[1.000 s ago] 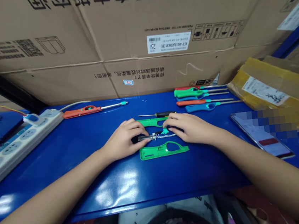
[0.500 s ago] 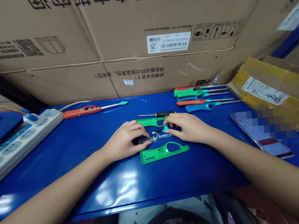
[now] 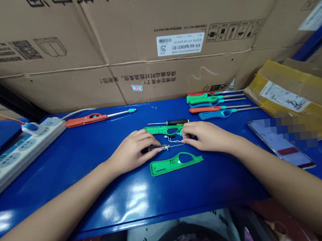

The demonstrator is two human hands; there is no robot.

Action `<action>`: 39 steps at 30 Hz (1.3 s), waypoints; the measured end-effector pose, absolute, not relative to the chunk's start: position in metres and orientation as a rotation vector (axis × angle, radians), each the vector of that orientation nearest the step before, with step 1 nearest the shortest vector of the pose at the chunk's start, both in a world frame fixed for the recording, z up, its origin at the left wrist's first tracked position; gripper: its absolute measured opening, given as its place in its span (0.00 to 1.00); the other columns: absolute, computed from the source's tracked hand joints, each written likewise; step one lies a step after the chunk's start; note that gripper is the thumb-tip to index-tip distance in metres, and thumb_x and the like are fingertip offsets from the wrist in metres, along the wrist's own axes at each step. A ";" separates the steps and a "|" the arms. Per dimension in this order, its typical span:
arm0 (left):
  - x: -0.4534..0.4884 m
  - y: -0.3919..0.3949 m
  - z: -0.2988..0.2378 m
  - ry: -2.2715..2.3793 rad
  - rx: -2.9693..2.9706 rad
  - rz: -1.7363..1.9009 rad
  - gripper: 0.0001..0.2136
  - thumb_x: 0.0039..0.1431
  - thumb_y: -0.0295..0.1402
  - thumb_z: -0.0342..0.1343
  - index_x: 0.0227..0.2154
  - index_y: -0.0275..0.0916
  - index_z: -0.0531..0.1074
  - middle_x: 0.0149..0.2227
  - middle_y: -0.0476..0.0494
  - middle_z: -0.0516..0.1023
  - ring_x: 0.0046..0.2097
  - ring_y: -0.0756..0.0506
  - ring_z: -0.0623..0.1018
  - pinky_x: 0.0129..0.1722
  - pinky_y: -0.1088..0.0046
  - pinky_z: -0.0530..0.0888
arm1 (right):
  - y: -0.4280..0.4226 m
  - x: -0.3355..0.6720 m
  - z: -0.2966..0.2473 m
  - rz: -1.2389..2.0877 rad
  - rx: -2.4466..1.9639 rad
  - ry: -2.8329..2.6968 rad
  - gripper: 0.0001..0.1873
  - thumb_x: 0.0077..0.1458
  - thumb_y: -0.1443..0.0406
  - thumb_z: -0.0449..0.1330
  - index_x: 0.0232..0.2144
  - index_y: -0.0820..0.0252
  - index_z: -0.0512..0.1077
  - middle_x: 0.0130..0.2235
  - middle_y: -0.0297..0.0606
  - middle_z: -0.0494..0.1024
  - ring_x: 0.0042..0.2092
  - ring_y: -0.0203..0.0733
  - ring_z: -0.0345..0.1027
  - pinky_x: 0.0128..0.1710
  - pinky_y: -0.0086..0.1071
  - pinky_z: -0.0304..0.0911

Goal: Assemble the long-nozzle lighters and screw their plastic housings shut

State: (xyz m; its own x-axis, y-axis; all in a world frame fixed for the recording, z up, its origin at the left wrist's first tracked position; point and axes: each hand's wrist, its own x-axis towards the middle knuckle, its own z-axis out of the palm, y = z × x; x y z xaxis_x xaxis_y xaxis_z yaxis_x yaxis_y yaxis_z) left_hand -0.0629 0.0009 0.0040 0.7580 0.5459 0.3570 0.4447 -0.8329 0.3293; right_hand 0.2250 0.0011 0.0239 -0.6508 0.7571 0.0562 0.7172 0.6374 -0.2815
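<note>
My left hand (image 3: 135, 150) is closed around a clear, dark-looking lighter fuel tank (image 3: 154, 148), with a white valve and thin tube (image 3: 175, 145) at its right end. Opposite it, my right hand (image 3: 204, 137) has its thumb and fingers pinched together by the tube's far end and a white wire (image 3: 174, 141); what lies between the fingertips is hidden. A teal trigger piece (image 3: 179, 132) shows beside those fingertips. One green lighter casing half (image 3: 157, 130) lies just beyond my hands. The other casing half (image 3: 165, 166) rests nearer to me, inner side up.
A screwdriver (image 3: 177, 122) lies behind the casing. Several assembled lighters (image 3: 206, 109) sit back right, and an orange lighter (image 3: 83, 120) back left. A power strip (image 3: 17, 151) runs along the left; a phone (image 3: 278, 142) and yellow-taped box (image 3: 291, 99) are right. Cardboard (image 3: 111, 83) walls the back.
My right hand has shifted slightly right, its fingertips moving off the front of the teal trigger piece. The left hand keeps hold of the fuel tank. The view has shifted a little.
</note>
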 end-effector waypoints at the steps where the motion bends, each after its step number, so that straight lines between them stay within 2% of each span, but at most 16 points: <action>1: -0.063 0.001 0.004 0.779 2.731 0.652 0.08 0.69 0.37 0.56 0.43 0.41 0.78 0.41 0.45 0.82 0.44 0.45 0.78 0.46 0.67 0.69 | 0.001 0.224 0.024 0.342 -1.243 -2.690 0.08 0.64 0.64 0.58 0.32 0.59 0.69 0.35 0.37 0.77 0.35 0.40 0.67 0.33 0.32 0.55; 7: -0.062 0.000 0.003 0.828 2.712 0.694 0.10 0.66 0.40 0.58 0.44 0.41 0.78 0.42 0.44 0.82 0.43 0.44 0.78 0.46 0.65 0.71 | -0.001 0.225 0.028 0.379 -1.254 -2.642 0.07 0.67 0.64 0.54 0.34 0.58 0.66 0.35 0.37 0.76 0.34 0.40 0.67 0.33 0.32 0.53; 15: -0.059 0.000 -0.003 0.952 2.626 0.878 0.18 0.66 0.40 0.59 0.55 0.38 0.75 0.47 0.38 0.81 0.45 0.42 0.77 0.47 0.62 0.74 | -0.005 0.215 0.023 0.268 -1.065 -2.633 0.10 0.68 0.62 0.55 0.32 0.58 0.67 0.32 0.35 0.76 0.33 0.40 0.65 0.40 0.34 0.55; 17: -0.059 0.001 -0.005 0.926 2.616 0.858 0.18 0.65 0.41 0.60 0.54 0.40 0.76 0.46 0.39 0.82 0.45 0.42 0.77 0.47 0.62 0.74 | -0.006 0.213 0.021 0.241 -1.023 -2.648 0.11 0.68 0.62 0.55 0.32 0.58 0.67 0.32 0.35 0.76 0.33 0.40 0.65 0.41 0.34 0.56; 20: -0.059 0.002 -0.007 0.855 2.625 0.799 0.12 0.65 0.39 0.61 0.49 0.43 0.79 0.43 0.43 0.84 0.43 0.44 0.78 0.46 0.63 0.73 | -0.006 0.213 0.021 0.214 -0.998 -2.662 0.11 0.68 0.62 0.54 0.33 0.58 0.68 0.33 0.36 0.77 0.34 0.40 0.66 0.42 0.35 0.56; 24: -0.057 0.001 -0.006 0.816 2.619 0.855 0.08 0.67 0.36 0.59 0.44 0.43 0.81 0.40 0.44 0.85 0.41 0.45 0.78 0.45 0.64 0.73 | -0.007 0.213 0.023 0.239 -0.992 -2.648 0.10 0.68 0.62 0.55 0.33 0.58 0.69 0.33 0.36 0.78 0.35 0.41 0.68 0.43 0.36 0.57; 30: -0.053 -0.002 -0.002 0.733 2.617 1.019 0.06 0.66 0.33 0.61 0.43 0.41 0.80 0.39 0.45 0.85 0.38 0.47 0.80 0.44 0.65 0.73 | -0.011 0.204 0.014 0.223 -0.817 -2.668 0.12 0.66 0.57 0.59 0.42 0.59 0.74 0.41 0.39 0.81 0.43 0.44 0.72 0.45 0.37 0.58; 34: -0.050 -0.005 -0.001 0.717 2.566 1.081 0.07 0.65 0.32 0.62 0.43 0.40 0.80 0.40 0.44 0.85 0.38 0.47 0.81 0.44 0.65 0.74 | -0.013 0.198 0.009 0.131 -0.732 -2.622 0.12 0.69 0.62 0.54 0.38 0.59 0.76 0.36 0.38 0.81 0.40 0.42 0.71 0.43 0.36 0.59; 39: -0.045 -0.008 -0.002 0.926 2.215 1.013 0.11 0.67 0.37 0.57 0.44 0.39 0.82 0.36 0.43 0.85 0.37 0.45 0.81 0.40 0.67 0.77 | -0.015 0.198 0.012 0.157 -0.775 -2.460 0.11 0.67 0.64 0.56 0.35 0.59 0.77 0.34 0.38 0.80 0.37 0.40 0.69 0.41 0.35 0.59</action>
State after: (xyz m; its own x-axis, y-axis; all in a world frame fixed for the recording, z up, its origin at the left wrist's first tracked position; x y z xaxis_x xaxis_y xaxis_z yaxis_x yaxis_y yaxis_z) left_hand -0.0445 -0.0081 -0.0018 0.4840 0.7602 0.4334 0.3630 -0.6251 0.6910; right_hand 0.1984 -0.0147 0.0118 -0.6823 0.5602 0.4696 0.4960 0.8267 -0.2656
